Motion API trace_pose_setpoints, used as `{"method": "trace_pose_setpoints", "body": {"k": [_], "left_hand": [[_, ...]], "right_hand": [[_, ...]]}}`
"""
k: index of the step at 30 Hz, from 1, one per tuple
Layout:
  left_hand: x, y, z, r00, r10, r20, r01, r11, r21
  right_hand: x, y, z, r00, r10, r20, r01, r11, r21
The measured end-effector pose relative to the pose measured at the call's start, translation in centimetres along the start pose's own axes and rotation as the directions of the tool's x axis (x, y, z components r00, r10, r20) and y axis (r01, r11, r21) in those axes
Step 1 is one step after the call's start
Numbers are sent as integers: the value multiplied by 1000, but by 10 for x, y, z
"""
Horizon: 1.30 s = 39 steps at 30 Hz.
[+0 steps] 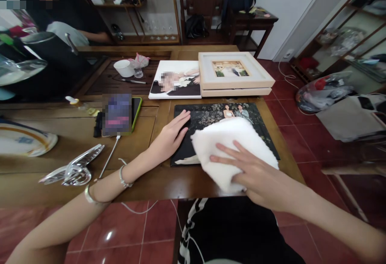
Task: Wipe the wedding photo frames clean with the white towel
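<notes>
A dark photo print (208, 121) lies flat near the front edge of the wooden table (144, 183). My left hand (170, 137) rests flat on its left edge with fingers spread. My right hand (256, 177) presses a folded white cloth (230, 145) down on the print's lower right part. The cloth hides much of the picture.
Behind the print lie a white-bordered photo (176, 81) and two stacked pale frames (235, 75). A phone (119, 113) with a cable, a plate (24, 139), a silvery clip (72, 169) and a white cup (124, 68) sit to the left. Another person sits at the far left (69, 18).
</notes>
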State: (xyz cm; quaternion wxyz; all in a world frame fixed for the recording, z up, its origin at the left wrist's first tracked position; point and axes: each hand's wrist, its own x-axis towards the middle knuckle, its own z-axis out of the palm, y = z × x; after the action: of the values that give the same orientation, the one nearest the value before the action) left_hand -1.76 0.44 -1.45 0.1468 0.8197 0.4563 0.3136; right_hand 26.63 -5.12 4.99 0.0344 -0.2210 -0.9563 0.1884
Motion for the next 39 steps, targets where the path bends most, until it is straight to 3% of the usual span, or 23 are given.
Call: {"method": "trace_pose_setpoints", "body": {"k": [4,9,12,16,20,24,29,34,37,39], "left_hand": [[0,3,0,1000,9,-9,-10,999,-49],[1,8,-2,1000,-16,8,17,997,-75],[1,8,-2,1000,6,21,-5,998,-62],[2,9,-3,999,-11,40,13,999,-39],[2,10,-5,998,-23,52,24,999,-32],[2,8,-5,999,-11,45,13,999,-40],[0,7,-3,1000,-22,19,23,999,-41],[-3,6,-2,980,-200,4,200,979,-36],[-2,1,-2,918,-395,-20,372,881,-292],[1,-5,-4,851,-522,-47,419,732,-537]], "right_hand": [[-1,21,-11,971,205,-123,-210,977,-27],[41,48,-23,925,331,-186,-340,940,-21],[80,54,-27,930,306,-204,-313,950,-1],[127,52,-28,945,184,-269,-165,982,92],[147,45,-27,954,140,-266,-119,989,93],[126,48,-23,951,183,-250,-171,983,69],[56,66,-16,905,324,-276,-338,941,-2],[-14,77,-5,832,405,-380,-458,887,-56],[-30,66,6,843,335,-420,-410,907,-99],[-26,53,15,868,246,-431,-333,933,-138]]}}
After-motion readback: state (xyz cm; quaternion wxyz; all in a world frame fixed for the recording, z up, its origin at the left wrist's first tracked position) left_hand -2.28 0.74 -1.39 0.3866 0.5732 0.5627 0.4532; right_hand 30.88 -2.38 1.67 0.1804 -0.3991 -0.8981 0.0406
